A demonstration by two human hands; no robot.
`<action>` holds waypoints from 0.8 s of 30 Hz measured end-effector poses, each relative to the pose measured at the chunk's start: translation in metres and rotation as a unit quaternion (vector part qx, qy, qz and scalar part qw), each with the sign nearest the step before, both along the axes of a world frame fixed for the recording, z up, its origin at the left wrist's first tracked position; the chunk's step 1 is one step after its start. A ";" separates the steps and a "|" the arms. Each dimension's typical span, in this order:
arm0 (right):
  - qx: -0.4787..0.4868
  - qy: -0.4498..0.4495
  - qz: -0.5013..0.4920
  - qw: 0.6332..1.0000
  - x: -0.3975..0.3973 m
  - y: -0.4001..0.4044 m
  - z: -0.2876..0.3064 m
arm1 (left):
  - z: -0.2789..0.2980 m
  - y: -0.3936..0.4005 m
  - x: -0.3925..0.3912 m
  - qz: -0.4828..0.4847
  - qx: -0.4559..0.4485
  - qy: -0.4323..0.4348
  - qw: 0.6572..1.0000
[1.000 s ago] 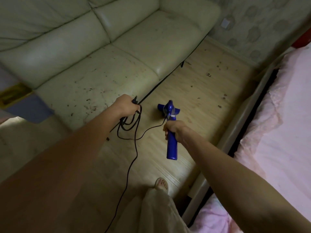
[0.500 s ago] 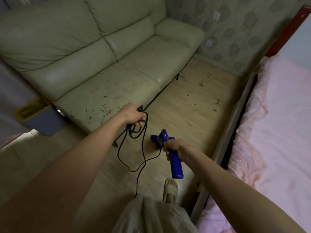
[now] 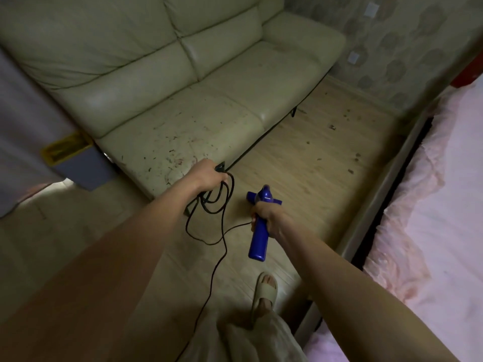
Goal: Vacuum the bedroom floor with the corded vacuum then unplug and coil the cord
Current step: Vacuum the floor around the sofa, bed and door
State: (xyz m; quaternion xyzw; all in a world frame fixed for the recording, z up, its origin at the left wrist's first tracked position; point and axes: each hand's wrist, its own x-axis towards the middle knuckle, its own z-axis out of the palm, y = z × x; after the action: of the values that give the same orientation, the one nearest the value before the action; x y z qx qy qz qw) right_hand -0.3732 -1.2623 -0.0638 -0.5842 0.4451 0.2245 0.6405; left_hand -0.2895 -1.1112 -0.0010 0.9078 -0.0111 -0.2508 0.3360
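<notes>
The floor (image 3: 308, 152) was far from clean: dark crumbs and scraps lay scattered over the pale boards well beyond the right hand's grip, toward the far wall, and more specks dotted the sofa (image 3: 183, 142) seat just past the left hand's grip. By that showing the vacuuming was barely begun or only partly done, and the unplugging and the final coiling were both judged to be ahead. The right hand (image 3: 269, 218) was clamped around the handle of the vacuum (image 3: 258, 226), fingers curled fully round it. The vacuum was a small, handheld blue machine, its rounded butt end jutting back below the grip toward the person and its stubby head reaching forward above the grip, held off the boards. The left hand (image 3: 209, 176) was closed on several loose loops of the cord (image 3: 222, 205), thin and black. The loops hung slack beneath that grip, one strand curving across to the vacuum just beside the right hand's grip, another trailing down and away past the sandalled foot (image 3: 265, 288). Whether the far end was plugged in could not be told.
</notes>
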 end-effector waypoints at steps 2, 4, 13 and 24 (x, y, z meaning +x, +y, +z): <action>-0.016 0.004 0.020 1.000 0.012 -0.013 -0.007 | -0.005 -0.008 0.009 0.012 0.014 0.006 1.000; -0.034 0.013 0.039 0.999 0.026 -0.032 -0.014 | -0.009 -0.018 0.020 0.014 0.030 0.013 0.999; -0.098 0.046 0.090 0.990 0.101 -0.122 -0.037 | -0.018 -0.088 0.079 0.080 -0.043 0.046 0.995; -0.074 0.045 0.075 0.993 0.174 -0.155 -0.047 | -0.025 -0.112 0.152 0.120 -0.027 -0.003 0.992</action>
State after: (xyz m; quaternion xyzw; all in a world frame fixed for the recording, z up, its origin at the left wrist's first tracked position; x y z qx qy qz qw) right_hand -0.1993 -1.4178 -0.1113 -0.6515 0.4434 0.2641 0.5560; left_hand -0.1378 -1.2234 -0.0261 0.8940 0.0902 -0.2055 0.3878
